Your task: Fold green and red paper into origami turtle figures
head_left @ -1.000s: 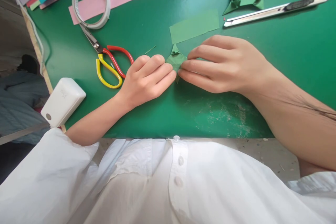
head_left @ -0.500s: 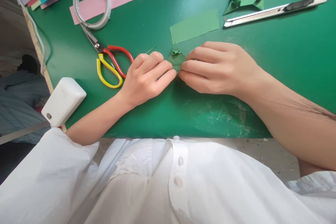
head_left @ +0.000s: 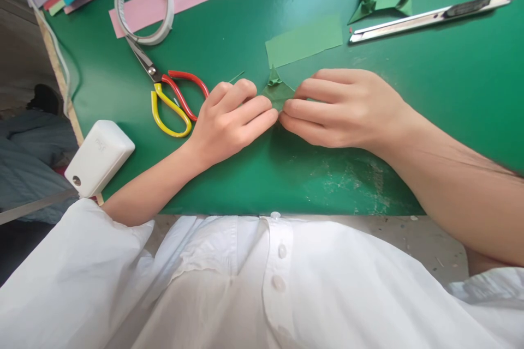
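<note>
Green folded paper [head_left: 278, 92]: between the two hands above the table [head_left: 229, 185], small peak pointing away from the wearer; lower edge hidden by fingers.
Left hand [head_left: 235, 122]: fingers curled and drawn narrow at the paper's left side; thumb out of sight, so its pressure point cannot be told.
Right hand [head_left: 344, 109]: fingers bent, closed to a narrow pinch at the right side; thumb likewise concealed.
Fingertips: the two sets almost meet at the near edge. Judged suitable for small creases, provided one hand anchors while the other presses.
Crease work: advisable to line up edges before pressing, then run a nail from the middle outwards; light pressure first, firm only once the layers match.
Peak: carries a small, thick fold at its tip. Fingers should stay off it, as squeezing could flatten or skew it.
Layers: probably bulky where folds stack; forcing them could split the paper or make the sides uneven.
Green strip [head_left: 305, 41]: lies just beyond the peak; whether they touch cannot be told. Worth leaving elbow room so it does not snag.
Scissors [head_left: 152, 72]: beside the left hand, red and yellow handles nearest; knuckles should avoid nudging them.
Cutter [head_left: 421, 17]: beyond the right hand, well apart from the fold; blade exposure cannot be confirmed.
</note>
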`<action>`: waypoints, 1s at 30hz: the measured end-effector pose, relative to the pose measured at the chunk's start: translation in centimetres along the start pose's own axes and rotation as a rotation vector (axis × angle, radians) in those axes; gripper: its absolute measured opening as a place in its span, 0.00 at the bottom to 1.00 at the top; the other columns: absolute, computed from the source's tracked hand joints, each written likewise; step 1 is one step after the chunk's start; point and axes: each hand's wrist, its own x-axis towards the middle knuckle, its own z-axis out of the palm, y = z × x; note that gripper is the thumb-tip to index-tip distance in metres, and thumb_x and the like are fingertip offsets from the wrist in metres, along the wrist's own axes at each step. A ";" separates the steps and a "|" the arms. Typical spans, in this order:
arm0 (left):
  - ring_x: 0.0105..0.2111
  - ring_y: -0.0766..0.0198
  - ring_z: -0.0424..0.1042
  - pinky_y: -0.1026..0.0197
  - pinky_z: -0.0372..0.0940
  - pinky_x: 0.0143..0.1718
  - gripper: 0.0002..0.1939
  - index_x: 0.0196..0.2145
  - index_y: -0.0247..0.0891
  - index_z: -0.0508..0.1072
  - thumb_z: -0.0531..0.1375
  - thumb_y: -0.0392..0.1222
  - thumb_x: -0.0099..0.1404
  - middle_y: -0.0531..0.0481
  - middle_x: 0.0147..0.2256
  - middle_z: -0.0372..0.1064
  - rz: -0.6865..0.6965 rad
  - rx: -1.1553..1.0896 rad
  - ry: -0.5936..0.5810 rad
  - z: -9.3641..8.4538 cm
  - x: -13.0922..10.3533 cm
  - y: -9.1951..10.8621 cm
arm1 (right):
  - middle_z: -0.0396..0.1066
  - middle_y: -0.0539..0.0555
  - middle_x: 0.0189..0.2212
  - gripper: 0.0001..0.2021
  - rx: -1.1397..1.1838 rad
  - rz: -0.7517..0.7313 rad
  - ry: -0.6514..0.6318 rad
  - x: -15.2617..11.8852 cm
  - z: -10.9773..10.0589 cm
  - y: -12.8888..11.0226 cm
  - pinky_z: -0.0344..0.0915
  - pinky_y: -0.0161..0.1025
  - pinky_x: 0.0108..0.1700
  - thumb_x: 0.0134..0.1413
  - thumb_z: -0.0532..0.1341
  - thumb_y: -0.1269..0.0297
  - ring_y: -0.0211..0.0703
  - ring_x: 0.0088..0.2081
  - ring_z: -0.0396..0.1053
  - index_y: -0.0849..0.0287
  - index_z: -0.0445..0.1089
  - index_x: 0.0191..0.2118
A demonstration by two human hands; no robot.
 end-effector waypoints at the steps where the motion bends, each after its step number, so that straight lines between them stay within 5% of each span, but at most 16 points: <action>1: 0.37 0.61 0.72 0.55 0.57 0.33 0.09 0.33 0.43 0.68 0.57 0.37 0.73 0.55 0.32 0.77 0.073 0.071 0.065 -0.1 0.1 0.0 | 0.44 0.47 0.21 0.22 0.010 -0.017 -0.001 0.0 0.1 0.0 0.48 0.43 0.32 0.71 0.45 0.73 0.33 0.27 0.40 0.61 0.47 0.21; 3: 0.35 0.61 0.71 0.55 0.55 0.32 0.09 0.32 0.42 0.68 0.57 0.36 0.73 0.56 0.32 0.78 0.116 0.116 0.121 -0.2 0.2 0.2 | 0.41 0.47 0.20 0.23 0.010 -0.042 0.016 -0.1 0.4 0.0 0.46 0.42 0.31 0.70 0.45 0.75 0.34 0.27 0.37 0.61 0.44 0.20; 6: 0.39 0.57 0.72 0.51 0.58 0.35 0.11 0.33 0.44 0.69 0.53 0.39 0.75 0.53 0.36 0.78 -0.057 -0.006 -0.011 -0.3 0.1 0.7 | 0.42 0.47 0.20 0.22 0.011 -0.053 0.111 -0.3 0.9 0.3 0.43 0.41 0.29 0.70 0.46 0.74 0.33 0.27 0.36 0.62 0.46 0.20; 9: 0.44 0.54 0.72 0.45 0.60 0.42 0.12 0.34 0.45 0.71 0.52 0.40 0.75 0.51 0.41 0.78 -0.215 -0.101 -0.100 -0.2 0.0 1.2 | 0.49 0.48 0.22 0.22 -0.009 -0.030 0.173 -0.5 1.4 0.4 0.43 0.39 0.29 0.70 0.49 0.69 0.32 0.27 0.43 0.62 0.52 0.21; 15: 0.47 0.52 0.70 0.42 0.58 0.47 0.10 0.35 0.47 0.73 0.53 0.41 0.74 0.50 0.43 0.77 -0.277 -0.085 -0.120 -0.3 -0.1 1.5 | 0.66 0.50 0.29 0.17 -0.145 0.030 0.165 -1.1 1.7 0.6 0.52 0.40 0.31 0.70 0.49 0.68 0.35 0.32 0.57 0.59 0.66 0.29; 21: 0.48 0.50 0.69 0.40 0.60 0.49 0.11 0.36 0.47 0.73 0.52 0.44 0.75 0.48 0.44 0.76 -0.295 -0.127 -0.115 -0.7 -0.1 1.4 | 0.61 0.49 0.26 0.21 -0.173 -0.006 0.144 -1.1 1.4 0.8 0.46 0.38 0.29 0.72 0.43 0.67 0.34 0.30 0.48 0.59 0.64 0.26; 30: 0.49 0.49 0.70 0.40 0.61 0.49 0.14 0.34 0.46 0.72 0.51 0.46 0.75 0.47 0.43 0.75 -0.330 -0.214 -0.190 -0.3 -0.2 1.4 | 0.61 0.52 0.28 0.22 0.031 0.141 0.059 -0.9 0.9 -0.1 0.53 0.41 0.32 0.73 0.43 0.64 0.36 0.30 0.52 0.58 0.62 0.26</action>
